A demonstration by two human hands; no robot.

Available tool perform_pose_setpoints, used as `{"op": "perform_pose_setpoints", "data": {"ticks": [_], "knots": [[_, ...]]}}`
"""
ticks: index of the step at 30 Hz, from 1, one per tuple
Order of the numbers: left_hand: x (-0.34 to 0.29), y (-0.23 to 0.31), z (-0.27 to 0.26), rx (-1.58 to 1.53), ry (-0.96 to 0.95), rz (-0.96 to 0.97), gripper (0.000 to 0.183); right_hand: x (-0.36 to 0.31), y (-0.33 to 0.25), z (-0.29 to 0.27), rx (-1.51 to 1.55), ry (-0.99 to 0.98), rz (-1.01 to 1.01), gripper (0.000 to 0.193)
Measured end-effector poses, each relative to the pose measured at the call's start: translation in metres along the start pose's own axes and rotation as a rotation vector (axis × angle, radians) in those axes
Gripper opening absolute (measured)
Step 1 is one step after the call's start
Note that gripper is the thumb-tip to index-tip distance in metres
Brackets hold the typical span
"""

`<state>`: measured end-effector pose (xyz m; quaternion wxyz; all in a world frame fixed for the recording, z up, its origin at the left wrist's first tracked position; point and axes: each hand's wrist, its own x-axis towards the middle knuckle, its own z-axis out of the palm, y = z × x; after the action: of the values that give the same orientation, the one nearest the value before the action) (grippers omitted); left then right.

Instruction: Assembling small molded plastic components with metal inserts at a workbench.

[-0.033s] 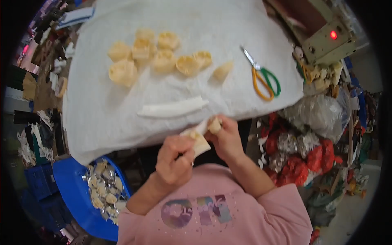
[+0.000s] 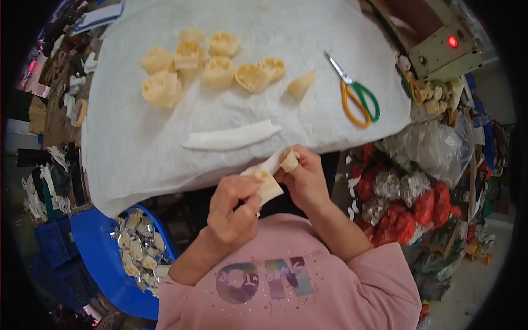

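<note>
Above my lap, just off the near edge of the cloth-covered table, my left hand (image 2: 235,204) pinches a cream-coloured flexible piece (image 2: 269,189) with a flat flap hanging from it. My right hand (image 2: 303,179) has its fingers closed round a small folded cream piece (image 2: 289,161). A whitish strip runs between both hands; whether all this is one piece I cannot tell. On the table just beyond them lies a white curved strip (image 2: 231,136). Farther off sit several cream cup-shaped pieces (image 2: 219,72), and one pointed cream piece (image 2: 301,84) lies apart to their right.
Scissors (image 2: 355,102) with one orange and one green handle lie open on the table's right. A metal box with a red light (image 2: 452,42) stands at the far right. Below left is a blue tub (image 2: 104,264) of small parts. Red and clear plastic bags (image 2: 396,223) crowd the lower right.
The view has shifted slightly, so the table things appear a little higher. Both hands keep their hold on the cream piece, almost unmoved.
</note>
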<state>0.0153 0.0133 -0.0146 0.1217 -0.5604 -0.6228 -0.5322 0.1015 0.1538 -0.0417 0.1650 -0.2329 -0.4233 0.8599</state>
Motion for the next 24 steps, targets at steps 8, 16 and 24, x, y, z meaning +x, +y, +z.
{"op": "perform_pose_setpoints", "data": {"ticks": [8,16,24], "knots": [[0.005,-0.009,0.006,0.087,-0.117,-0.036,0.017,-0.009,-0.024,0.005,-0.121,-0.095,0.056,0.016],[0.002,-0.002,0.010,0.188,-0.220,-0.062,0.019,-0.006,-0.023,-0.002,-0.249,-0.190,0.136,0.022],[0.006,-0.010,0.011,0.282,-0.287,-0.075,0.018,-0.006,-0.018,0.001,-0.418,-0.233,-0.046,0.040]]}}
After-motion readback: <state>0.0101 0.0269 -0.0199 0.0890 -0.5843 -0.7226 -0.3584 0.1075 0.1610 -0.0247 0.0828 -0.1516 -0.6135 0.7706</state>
